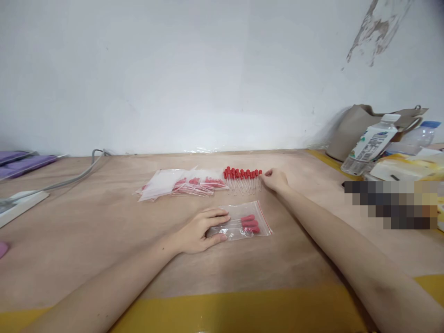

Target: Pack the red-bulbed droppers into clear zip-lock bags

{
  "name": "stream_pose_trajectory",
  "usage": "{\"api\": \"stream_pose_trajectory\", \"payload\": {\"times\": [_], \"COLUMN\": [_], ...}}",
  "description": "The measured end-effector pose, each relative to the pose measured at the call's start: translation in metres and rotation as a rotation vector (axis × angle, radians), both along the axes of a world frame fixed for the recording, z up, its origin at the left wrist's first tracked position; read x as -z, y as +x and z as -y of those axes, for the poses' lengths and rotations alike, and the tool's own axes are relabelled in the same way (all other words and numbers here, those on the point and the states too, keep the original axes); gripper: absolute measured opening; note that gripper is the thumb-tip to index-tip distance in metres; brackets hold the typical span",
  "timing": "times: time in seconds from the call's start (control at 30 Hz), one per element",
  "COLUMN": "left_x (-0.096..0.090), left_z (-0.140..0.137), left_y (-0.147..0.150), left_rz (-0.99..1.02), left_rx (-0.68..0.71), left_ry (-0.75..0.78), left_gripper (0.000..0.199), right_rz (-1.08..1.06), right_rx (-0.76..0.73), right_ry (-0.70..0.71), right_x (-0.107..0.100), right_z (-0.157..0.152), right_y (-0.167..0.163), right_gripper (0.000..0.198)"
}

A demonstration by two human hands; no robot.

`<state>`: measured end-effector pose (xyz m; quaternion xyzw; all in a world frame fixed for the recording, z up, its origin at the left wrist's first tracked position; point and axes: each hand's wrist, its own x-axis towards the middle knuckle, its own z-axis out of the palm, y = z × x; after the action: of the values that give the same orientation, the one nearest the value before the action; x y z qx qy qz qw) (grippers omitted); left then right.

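My left hand [204, 229] lies on the left end of a clear zip bag [234, 235], its thumb and fingers spread apart. Inside the bag are several droppers [249, 224] with red rubber bulbs, pointing right towards the red zip strip. Further back, more red-bulbed droppers [243, 178] lie side by side in a row, their clear tubes towards me. At the right end of that row, my right hand [275, 179] is closed in a pinch on a dropper [260, 172]. Its fingertips partly hide the hold.
Left of the row lies a pile of filled zip bags [180, 185]. A grey cable [76, 178] and white power strip [26, 206] are at the left. A bottle [373, 143], a grey-brown bag [350, 127] and plastic packaging [398, 166] crowd the right. Behind stands a wall [208, 74].
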<state>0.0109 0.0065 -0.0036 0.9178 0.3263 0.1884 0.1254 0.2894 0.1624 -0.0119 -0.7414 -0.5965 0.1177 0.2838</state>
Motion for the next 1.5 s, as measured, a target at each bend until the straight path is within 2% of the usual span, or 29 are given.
{"api": "stream_pose_trajectory", "payload": {"times": [0.23,0.43,0.53,0.63,0.7,0.77,0.87,1.0,1.13,1.3,1.4,1.5], "left_x": [0.002,0.004,0.003,0.003,0.003,0.004,0.004,0.004,0.002,-0.004,-0.005,-0.004], "left_z": [-0.001,-0.002,-0.002,-0.001,-0.001,-0.001,-0.001,-0.001,0.001,0.003,0.004,0.003], "left_y": [-0.001,-0.002,-0.001,-0.001,-0.002,-0.002,-0.002,-0.002,-0.001,-0.001,0.000,0.000], "left_rz": [0.002,0.010,0.007,-0.008,-0.017,-0.029,-0.043,-0.039,-0.044,0.002,0.009,-0.006], "left_rx": [0.007,0.014,0.009,-0.001,-0.001,-0.002,-0.010,-0.014,-0.010,0.004,0.007,0.001], "left_ry": [-0.004,-0.003,0.010,0.047,0.062,0.052,0.025,0.009,0.004,0.014,0.017,0.015], "left_gripper": [0.046,0.046,0.045,0.044,0.044,0.044,0.046,0.046,0.046,0.054,0.054,0.055], "right_rz": [0.042,-0.022,-0.094,-0.222,-0.409,-0.606,-0.842,-0.977,-1.061,-1.231,-1.215,-1.006], "right_rx": [-0.003,0.004,-0.019,-0.098,-0.198,-0.306,-0.346,-0.341,-0.352,-0.341,-0.407,-0.512], "right_ry": [-0.153,-0.136,-0.079,0.102,0.248,0.280,0.237,0.211,0.164,-0.003,-0.164,-0.250], "right_x": [-0.006,-0.007,-0.012,-0.014,-0.011,-0.007,-0.001,0.001,0.001,0.007,0.007,0.006], "right_z": [-0.017,-0.013,-0.004,0.016,0.035,0.056,0.083,0.101,0.106,0.108,0.107,0.105], "right_y": [-0.016,-0.011,0.001,0.012,0.014,0.013,0.007,0.000,-0.004,-0.006,0.000,0.010], "right_gripper": [0.023,0.024,0.024,0.022,0.033,0.050,0.066,0.068,0.056,0.025,0.018,0.024]}}
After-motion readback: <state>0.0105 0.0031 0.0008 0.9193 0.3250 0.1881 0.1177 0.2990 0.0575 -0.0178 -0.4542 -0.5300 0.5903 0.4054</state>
